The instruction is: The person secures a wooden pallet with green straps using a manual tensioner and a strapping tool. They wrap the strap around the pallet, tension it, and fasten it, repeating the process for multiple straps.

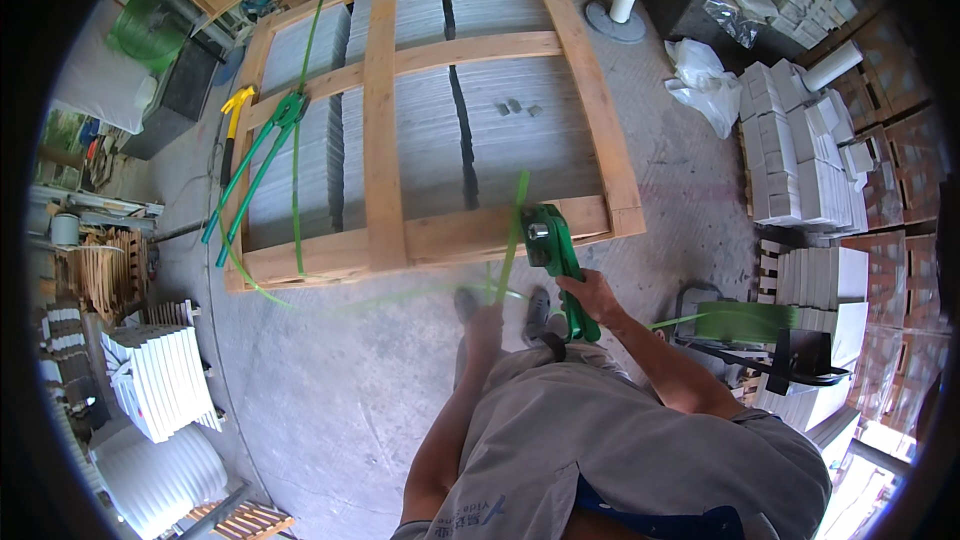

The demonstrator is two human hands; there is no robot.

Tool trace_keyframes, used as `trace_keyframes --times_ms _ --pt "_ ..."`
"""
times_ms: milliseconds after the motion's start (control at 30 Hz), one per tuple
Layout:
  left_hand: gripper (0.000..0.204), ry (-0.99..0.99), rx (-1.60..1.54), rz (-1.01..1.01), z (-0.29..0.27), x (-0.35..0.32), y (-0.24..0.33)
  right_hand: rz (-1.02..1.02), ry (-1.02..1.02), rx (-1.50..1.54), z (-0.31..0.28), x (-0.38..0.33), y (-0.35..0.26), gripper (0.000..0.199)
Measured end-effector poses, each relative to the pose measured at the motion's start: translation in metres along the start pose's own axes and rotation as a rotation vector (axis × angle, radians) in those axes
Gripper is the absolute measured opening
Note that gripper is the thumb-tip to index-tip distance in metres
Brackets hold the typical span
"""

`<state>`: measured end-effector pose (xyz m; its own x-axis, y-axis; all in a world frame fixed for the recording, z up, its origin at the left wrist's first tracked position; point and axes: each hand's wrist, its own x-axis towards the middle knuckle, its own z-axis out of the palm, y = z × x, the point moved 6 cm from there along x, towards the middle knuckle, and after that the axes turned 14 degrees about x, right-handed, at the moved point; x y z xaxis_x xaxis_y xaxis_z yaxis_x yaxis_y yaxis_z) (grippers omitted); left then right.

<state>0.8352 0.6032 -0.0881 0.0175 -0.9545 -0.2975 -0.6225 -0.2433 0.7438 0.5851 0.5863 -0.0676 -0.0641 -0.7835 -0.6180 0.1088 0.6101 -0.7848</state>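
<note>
In front of me stands a wooden crate (384, 110) filled with stacked grey slabs (410, 155). My right hand (595, 298) is wrapped round the handle of a green strapping tensioner (552, 240), held at the crate's near edge. My left hand (484, 327), slightly blurred, is closed on a green strap (514, 225) that runs up to the crate's front rail. A second green strap (297, 190) crosses the crate's left side. Long-handled green cutters or a crimper (262, 170) lie on that side, beside a yellow-headed hammer (236, 110). Small metal pieces (516, 107) rest on the slabs.
Right of me, a coil of green strap (745, 320) sits on a black stand (790, 365). White blocks (790, 140) are stacked beyond it, near a plastic bag (703, 85). White slabs (160, 375) and a white roll (165, 475) stand at left. Loose strap trails across the floor.
</note>
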Motion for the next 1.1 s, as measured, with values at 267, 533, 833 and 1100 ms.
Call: trace_keyframes --times_ms 267,533,833,1100 --pt "0.043 -0.08 0.117 -0.105 -0.006 0.014 0.007 -0.04 0.022 -0.176 -0.008 0.009 0.01 0.053" --pt "0.04 -0.259 0.099 0.159 0.008 0.024 0.011 -0.024 0.055 -0.36 -0.007 0.004 -0.001 0.05" --pt "0.014 0.169 0.283 0.596 0.032 0.068 0.049 -0.015 0.066 -0.363 -0.005 -0.002 -0.014 0.048" --pt "0.001 0.019 0.426 0.458 0.039 0.056 0.054 -0.036 0.145 -0.435 0.002 0.0 -0.008 0.041"
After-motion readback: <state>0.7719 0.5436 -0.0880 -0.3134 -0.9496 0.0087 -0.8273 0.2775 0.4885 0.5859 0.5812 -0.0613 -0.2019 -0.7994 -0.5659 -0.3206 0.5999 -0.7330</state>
